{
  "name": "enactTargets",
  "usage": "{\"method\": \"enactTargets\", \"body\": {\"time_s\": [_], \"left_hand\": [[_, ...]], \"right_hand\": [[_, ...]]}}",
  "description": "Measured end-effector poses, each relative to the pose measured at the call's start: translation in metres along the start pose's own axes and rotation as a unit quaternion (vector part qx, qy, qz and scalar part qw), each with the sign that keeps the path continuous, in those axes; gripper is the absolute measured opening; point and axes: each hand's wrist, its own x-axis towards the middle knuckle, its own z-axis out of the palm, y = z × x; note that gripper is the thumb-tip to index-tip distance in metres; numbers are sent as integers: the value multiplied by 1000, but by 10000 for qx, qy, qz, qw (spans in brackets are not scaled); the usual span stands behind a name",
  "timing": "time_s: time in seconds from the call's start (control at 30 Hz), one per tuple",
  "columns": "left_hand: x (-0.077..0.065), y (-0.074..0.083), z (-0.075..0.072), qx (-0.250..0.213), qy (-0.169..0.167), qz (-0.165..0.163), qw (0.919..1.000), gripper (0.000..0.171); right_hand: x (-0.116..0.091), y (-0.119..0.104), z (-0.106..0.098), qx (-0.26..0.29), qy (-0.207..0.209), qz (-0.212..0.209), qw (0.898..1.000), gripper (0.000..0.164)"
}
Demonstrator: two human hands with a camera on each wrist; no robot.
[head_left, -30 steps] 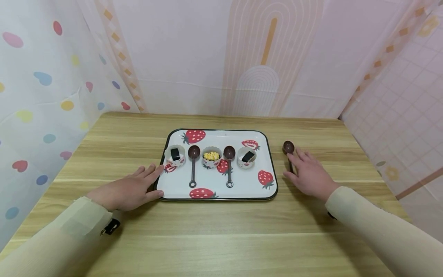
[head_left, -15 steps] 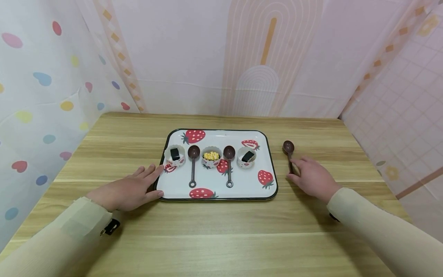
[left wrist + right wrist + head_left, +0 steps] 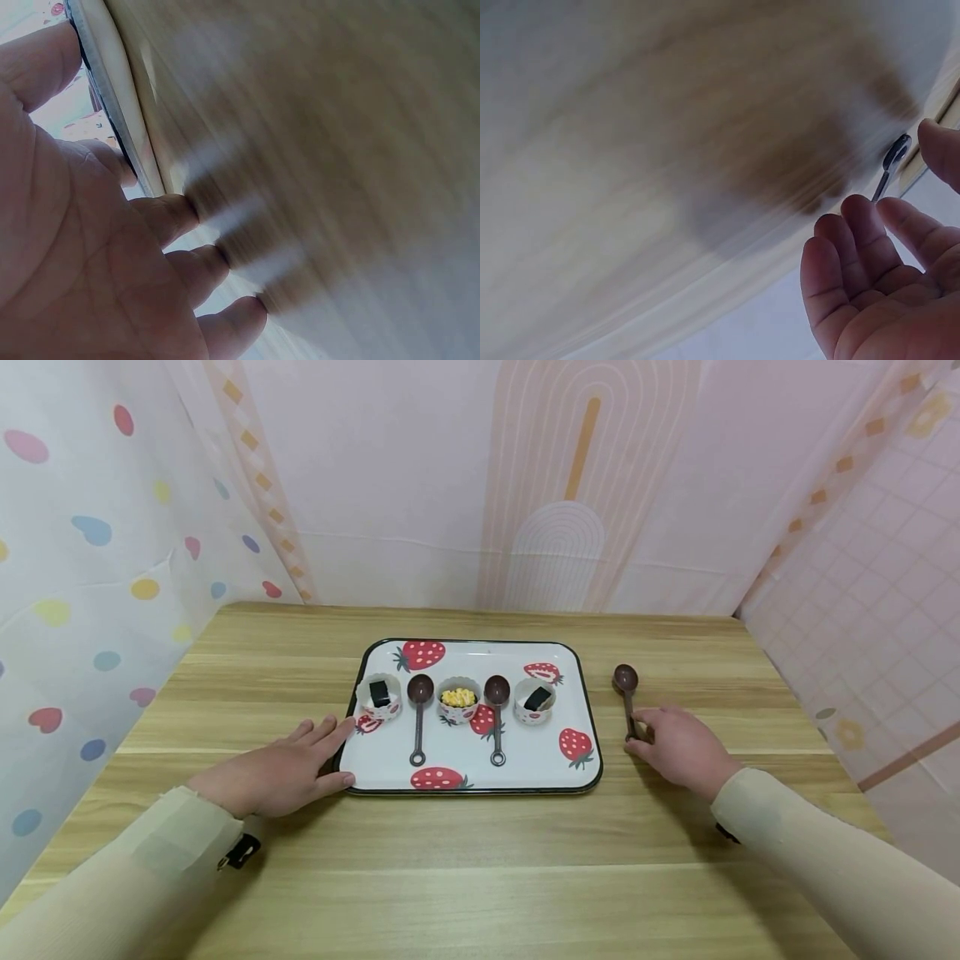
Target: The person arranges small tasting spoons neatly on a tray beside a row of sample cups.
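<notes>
In the head view a brown round-bowled spoon (image 3: 626, 678) lies on the table to the right of the tray. My right hand (image 3: 678, 752) is at its handle, thumb and index finger on either side. In the right wrist view the ringed handle end (image 3: 897, 152) shows between the thumb and fingers, with a gap to the thumb. My left hand (image 3: 288, 768) rests at the left edge of the strawberry-print tray (image 3: 517, 777), thumb and index finger on its rim. In the left wrist view the other fingers (image 3: 232, 330) reach down to the table.
Two like spoons, left (image 3: 420, 691) and right (image 3: 497, 691), lie on the tray. They alternate with three paper cups: rice with a black strip in the left cup (image 3: 380, 710) and right cup (image 3: 533, 714), yellow bits in the middle cup (image 3: 458, 713). Curtains surround the wooden table (image 3: 480, 877).
My right hand has drawn back from near the spoon's bowl down toward the end of its handle, and its fingers have bent more. The spoon, tray and left hand have stayed put.
</notes>
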Motion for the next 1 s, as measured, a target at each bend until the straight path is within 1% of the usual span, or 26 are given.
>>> {"method": "enactTargets", "body": {"time_s": [0.27, 0.47, 0.77, 1.0], "left_hand": [[0, 1, 0, -24, 2, -21, 10000, 94], [0, 0, 0, -39, -21, -33, 10000, 94], [0, 0, -1, -46, -81, -72, 9999, 96], [0, 1, -2, -38, -90, -78, 9999, 95]], "right_hand": [[1, 2, 0, 161, -197, 137, 9996, 48], [3, 1, 1, 236, -126, 129, 9996, 44], [6, -3, 0, 360, -213, 496, 9979, 44], [7, -5, 2, 431, -202, 584, 9972, 41]]}}
